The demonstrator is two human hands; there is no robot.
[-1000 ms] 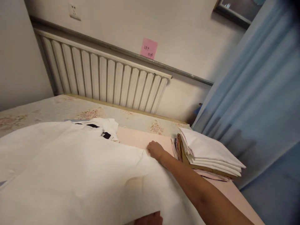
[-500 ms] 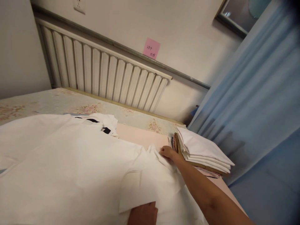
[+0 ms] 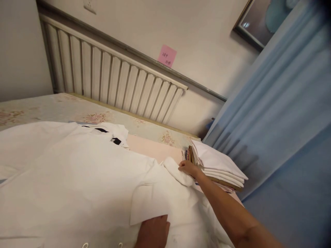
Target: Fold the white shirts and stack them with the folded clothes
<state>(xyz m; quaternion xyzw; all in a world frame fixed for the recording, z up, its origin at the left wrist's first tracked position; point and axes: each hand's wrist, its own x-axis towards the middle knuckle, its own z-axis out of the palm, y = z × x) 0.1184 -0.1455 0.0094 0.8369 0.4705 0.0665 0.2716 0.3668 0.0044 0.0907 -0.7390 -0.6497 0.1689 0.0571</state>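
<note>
A white shirt (image 3: 85, 179) lies spread over the bed, with a black label at its collar (image 3: 117, 141). At the bottom centre, my left hand (image 3: 153, 231) reaches under the edge of a white sleeve (image 3: 148, 203); its fingers are mostly hidden by the cloth. Farther right, my right hand (image 3: 189, 168) has its fingers closed in a pinch on the rumpled white cloth of the shirt's right side, close to the folded stack.
A stack of folded fabrics (image 3: 219, 160) stands at the right, beside a blue curtain (image 3: 279, 113). Behind the floral bed cover (image 3: 95, 117) runs a radiator (image 3: 111, 72). A pink note (image 3: 167, 55) and a framed picture (image 3: 254, 24) are on the wall.
The cloth by my right hand has been turned over into a smoother flap. My left hand sits slightly higher and farther left. The view has shifted a little, showing two small loops at the bottom.
</note>
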